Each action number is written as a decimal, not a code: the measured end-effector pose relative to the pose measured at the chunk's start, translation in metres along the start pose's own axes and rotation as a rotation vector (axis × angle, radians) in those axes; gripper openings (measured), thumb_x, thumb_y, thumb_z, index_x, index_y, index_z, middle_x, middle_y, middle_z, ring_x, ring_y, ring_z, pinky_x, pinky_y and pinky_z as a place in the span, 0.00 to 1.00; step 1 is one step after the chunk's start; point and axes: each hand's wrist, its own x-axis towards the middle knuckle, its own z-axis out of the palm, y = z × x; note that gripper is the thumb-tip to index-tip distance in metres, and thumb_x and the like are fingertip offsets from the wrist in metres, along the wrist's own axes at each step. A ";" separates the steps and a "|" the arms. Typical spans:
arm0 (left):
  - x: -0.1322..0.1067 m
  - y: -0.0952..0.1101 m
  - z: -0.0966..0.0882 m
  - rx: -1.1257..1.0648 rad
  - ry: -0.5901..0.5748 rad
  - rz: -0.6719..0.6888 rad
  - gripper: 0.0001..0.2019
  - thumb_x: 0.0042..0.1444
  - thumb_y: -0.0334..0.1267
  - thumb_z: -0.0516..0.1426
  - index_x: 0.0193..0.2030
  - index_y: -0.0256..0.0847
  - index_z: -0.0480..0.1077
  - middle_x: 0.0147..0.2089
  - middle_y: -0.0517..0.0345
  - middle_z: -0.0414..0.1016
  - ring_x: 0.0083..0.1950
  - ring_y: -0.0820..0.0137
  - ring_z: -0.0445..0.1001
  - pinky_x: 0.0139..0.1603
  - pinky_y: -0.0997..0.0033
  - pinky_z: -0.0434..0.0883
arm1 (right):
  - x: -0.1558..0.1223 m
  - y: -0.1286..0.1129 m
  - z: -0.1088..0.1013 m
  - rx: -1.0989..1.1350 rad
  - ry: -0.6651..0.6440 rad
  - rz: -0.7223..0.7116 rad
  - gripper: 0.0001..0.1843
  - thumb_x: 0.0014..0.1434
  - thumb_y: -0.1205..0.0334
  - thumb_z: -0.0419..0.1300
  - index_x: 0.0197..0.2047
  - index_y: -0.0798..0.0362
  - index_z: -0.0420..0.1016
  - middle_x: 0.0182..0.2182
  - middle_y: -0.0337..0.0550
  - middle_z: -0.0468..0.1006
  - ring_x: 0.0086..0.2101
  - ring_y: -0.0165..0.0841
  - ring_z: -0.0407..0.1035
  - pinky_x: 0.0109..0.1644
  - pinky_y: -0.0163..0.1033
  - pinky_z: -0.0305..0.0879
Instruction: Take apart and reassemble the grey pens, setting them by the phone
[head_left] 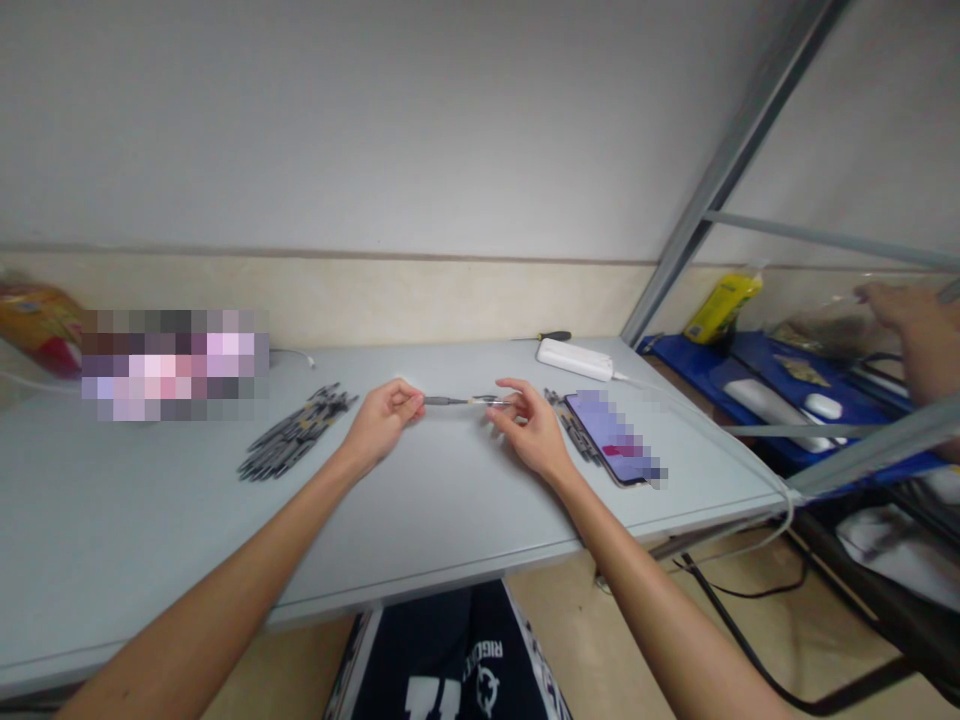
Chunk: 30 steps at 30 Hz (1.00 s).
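My left hand (pixel 384 417) and my right hand (pixel 529 424) hover over the pale grey table (pixel 420 520), a little apart. Between them they hold a thin grey pen (pixel 457 401) level, the left pinching its dark end and the right pinching the clear tip end. A heap of several dark pens (pixel 296 431) lies to the left of my left hand. A smaller row of pens (pixel 571 424) lies just right of my right hand, beside a phone (pixel 615 437) with its screen lit.
A white power adapter (pixel 576 359) with its cable and a small dark tool (pixel 553 336) lie at the table's back. A slanted metal frame (pixel 720 170) rises at the right. Another person's hand (pixel 911 330) reaches over a blue mat (pixel 757 375) there. Cables trail on the floor.
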 end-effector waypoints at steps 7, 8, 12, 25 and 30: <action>0.001 -0.002 -0.002 -0.022 -0.033 0.009 0.15 0.44 0.48 0.61 0.26 0.37 0.66 0.20 0.62 0.69 0.22 0.76 0.65 0.27 0.75 0.60 | -0.002 -0.001 -0.001 -0.106 -0.017 -0.003 0.14 0.55 0.54 0.57 0.38 0.56 0.75 0.21 0.40 0.73 0.22 0.29 0.64 0.26 0.33 0.60; 0.001 -0.002 -0.002 -0.025 -0.039 0.012 0.15 0.44 0.48 0.61 0.26 0.37 0.66 0.20 0.62 0.69 0.22 0.76 0.65 0.27 0.75 0.60 | -0.002 -0.001 -0.001 -0.125 -0.021 -0.003 0.15 0.55 0.53 0.56 0.36 0.56 0.75 0.20 0.40 0.73 0.22 0.29 0.64 0.26 0.33 0.60; 0.000 -0.003 -0.004 -0.011 -0.058 0.029 0.15 0.45 0.47 0.61 0.26 0.37 0.66 0.20 0.62 0.69 0.22 0.77 0.64 0.27 0.75 0.59 | -0.003 -0.005 0.000 -0.214 -0.028 -0.011 0.16 0.57 0.53 0.54 0.31 0.56 0.75 0.17 0.38 0.70 0.21 0.29 0.62 0.26 0.33 0.57; -0.003 0.003 -0.001 0.073 -0.053 0.047 0.15 0.44 0.47 0.61 0.22 0.38 0.65 0.19 0.61 0.68 0.21 0.76 0.63 0.25 0.75 0.58 | -0.004 -0.009 -0.002 -0.235 -0.045 -0.006 0.17 0.57 0.52 0.53 0.25 0.55 0.71 0.15 0.35 0.65 0.18 0.27 0.57 0.25 0.33 0.53; -0.004 0.002 0.000 0.093 -0.043 0.064 0.15 0.45 0.47 0.60 0.22 0.38 0.65 0.20 0.60 0.68 0.22 0.76 0.63 0.25 0.75 0.58 | -0.003 -0.007 -0.003 -0.200 -0.053 0.020 0.18 0.56 0.50 0.53 0.24 0.55 0.70 0.15 0.34 0.60 0.19 0.26 0.53 0.22 0.32 0.47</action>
